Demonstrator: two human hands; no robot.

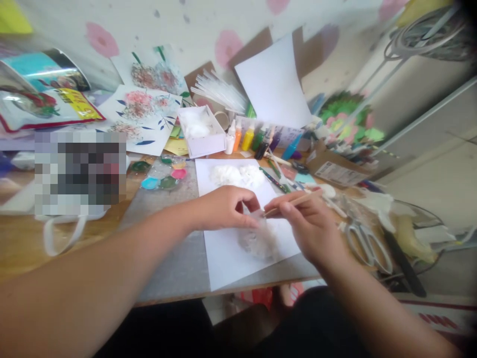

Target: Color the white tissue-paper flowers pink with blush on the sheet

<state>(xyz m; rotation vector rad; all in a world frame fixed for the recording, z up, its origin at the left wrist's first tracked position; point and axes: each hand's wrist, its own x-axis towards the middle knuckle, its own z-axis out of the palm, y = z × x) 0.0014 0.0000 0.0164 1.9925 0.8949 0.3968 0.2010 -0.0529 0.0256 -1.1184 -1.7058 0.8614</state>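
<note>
My right hand (311, 221) is closed around a thin wooden stick (303, 198), perhaps a brush handle, with its lower end close to my left fingertips. My left hand (227, 206) has thumb and forefinger curled together at the top of a greyish, see-through crumpled thing (259, 241), possibly thin plastic. Motion blur hides its exact kind. It is over a white sheet of paper (219, 258). Fluffy white cotton (227, 175) lies on the far part of that sheet, just beyond my hands.
Left of the paper lies a paint palette (166, 183) with coloured wells. Behind stand a white box (206, 141) of cotton and several paint bottles (248, 138). Scissors (367, 243) lie at right, near a cardboard box (335, 166). Flower paintings (149, 117) lean at the back left.
</note>
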